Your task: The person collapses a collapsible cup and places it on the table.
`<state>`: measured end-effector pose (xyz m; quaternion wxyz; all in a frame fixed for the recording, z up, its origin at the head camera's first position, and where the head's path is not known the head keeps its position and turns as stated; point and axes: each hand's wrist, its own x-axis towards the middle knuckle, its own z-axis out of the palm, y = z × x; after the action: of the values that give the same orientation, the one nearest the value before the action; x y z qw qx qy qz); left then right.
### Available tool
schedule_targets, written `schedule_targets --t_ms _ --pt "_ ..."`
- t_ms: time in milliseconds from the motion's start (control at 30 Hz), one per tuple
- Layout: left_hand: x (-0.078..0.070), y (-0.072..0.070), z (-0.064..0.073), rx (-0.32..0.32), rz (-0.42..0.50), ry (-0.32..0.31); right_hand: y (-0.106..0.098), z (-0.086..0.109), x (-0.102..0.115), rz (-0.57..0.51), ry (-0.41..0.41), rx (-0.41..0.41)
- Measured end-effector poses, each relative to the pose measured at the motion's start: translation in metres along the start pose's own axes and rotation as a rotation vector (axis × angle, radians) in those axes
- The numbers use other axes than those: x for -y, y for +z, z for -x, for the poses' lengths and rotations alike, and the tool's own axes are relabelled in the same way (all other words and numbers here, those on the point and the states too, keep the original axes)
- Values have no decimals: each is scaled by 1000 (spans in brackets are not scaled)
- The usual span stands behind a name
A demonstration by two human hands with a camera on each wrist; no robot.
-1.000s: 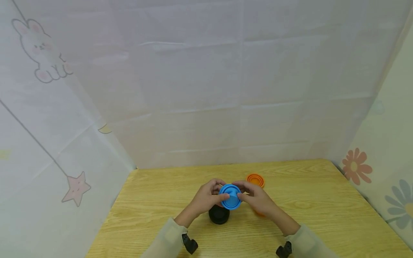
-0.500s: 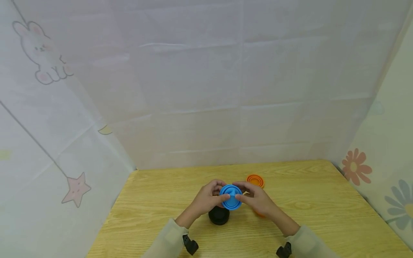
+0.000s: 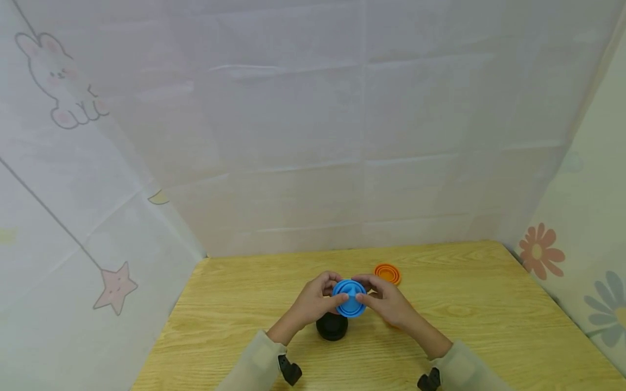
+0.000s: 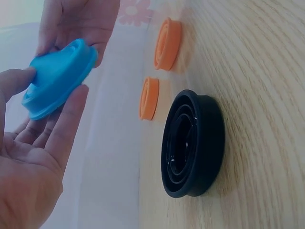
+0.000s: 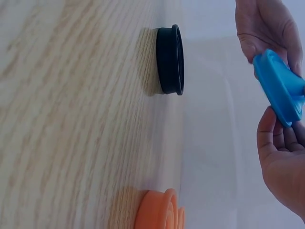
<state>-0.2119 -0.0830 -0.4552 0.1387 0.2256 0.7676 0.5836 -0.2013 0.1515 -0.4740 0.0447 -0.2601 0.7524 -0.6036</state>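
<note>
Both hands hold a round blue collapsible silicone cup (image 3: pixel 350 309) above the table, its ringed face towards the head camera. My left hand (image 3: pixel 311 302) pinches its left edge, thumb on the face and fingers behind. On the other side, my right hand (image 3: pixel 389 305) pinches the right edge, its thumb pressing near the middle. In the left wrist view the blue cup (image 4: pixel 57 83) is tilted, with its centre pushed out of shape. A black collapsible cup (image 3: pixel 332 327) lies flattened on the table below the left hand.
One orange collapsible cup (image 3: pixel 388 273) lies flattened behind the right hand. A second orange cup (image 4: pixel 151 98), also flat, shows in the left wrist view; the right forearm mostly hides it from the head. The wooden table (image 3: pixel 244 293) meets printed sheets behind and at the sides.
My right thumb has shifted slightly left onto the blue cup's face, and the bulge at its centre looks more pinched. Otherwise the hands stay in place.
</note>
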Motion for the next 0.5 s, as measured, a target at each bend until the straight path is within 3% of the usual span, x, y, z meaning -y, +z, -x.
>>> schedule_targets --t_ms 167,500 --pt "0 1 1 26 57 -19 -3 -1 -2 -21 34 10" --pt "-2 0 3 63 75 -31 -3 -2 -2 57 1 -22"
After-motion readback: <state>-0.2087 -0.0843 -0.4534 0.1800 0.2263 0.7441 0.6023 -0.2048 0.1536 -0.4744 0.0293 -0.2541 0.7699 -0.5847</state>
